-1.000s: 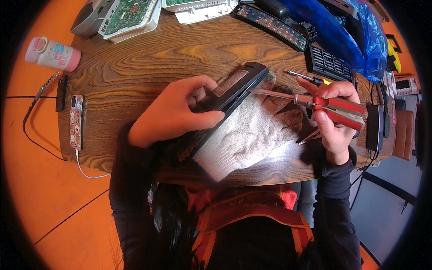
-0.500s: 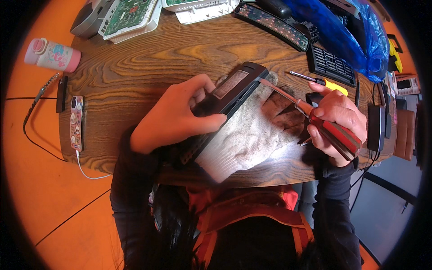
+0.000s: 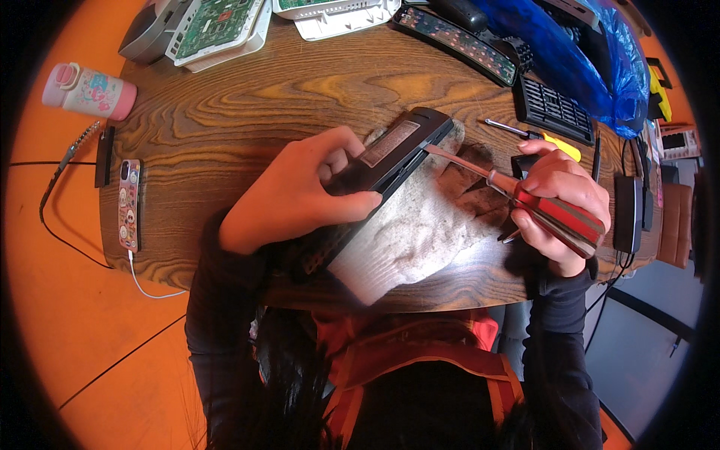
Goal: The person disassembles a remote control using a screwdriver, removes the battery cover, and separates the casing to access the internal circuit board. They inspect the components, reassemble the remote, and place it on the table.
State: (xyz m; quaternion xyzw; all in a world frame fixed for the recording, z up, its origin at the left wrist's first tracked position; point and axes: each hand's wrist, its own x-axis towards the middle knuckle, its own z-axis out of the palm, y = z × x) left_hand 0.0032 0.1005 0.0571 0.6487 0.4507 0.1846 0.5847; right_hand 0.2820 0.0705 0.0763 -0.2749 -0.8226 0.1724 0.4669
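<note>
My left hand [image 3: 300,184] grips a long black plastic casing [image 3: 424,127] with a pale label on top, thumb along its near side. A dark gap runs down the casing's right side. In my right hand [image 3: 566,184] is a flat-blade screwdriver [image 3: 555,221] with a red and dark striped handle. Its blade points left, and the tip meets the gap near the far end. Beneath the casing lies a soiled white knit work glove [image 3: 405,244] with dark-stained fingers. The casing's near end is in shadow, partly behind my left hand.
Beyond my right hand lies a yellow-handled screwdriver [image 3: 561,145], beside a black bit case [image 3: 555,109]. Circuit boards in white housings [image 3: 217,30], a dark strip-shaped board [image 3: 454,45] and a blue plastic bag [image 3: 592,75] line the far side. A phone [image 3: 129,202] and bottle [image 3: 90,91] stand left.
The screwdriver tip has slid a little toward me along the casing's gap. The casing has shifted slightly right and toward me, with my left hand still holding it.
</note>
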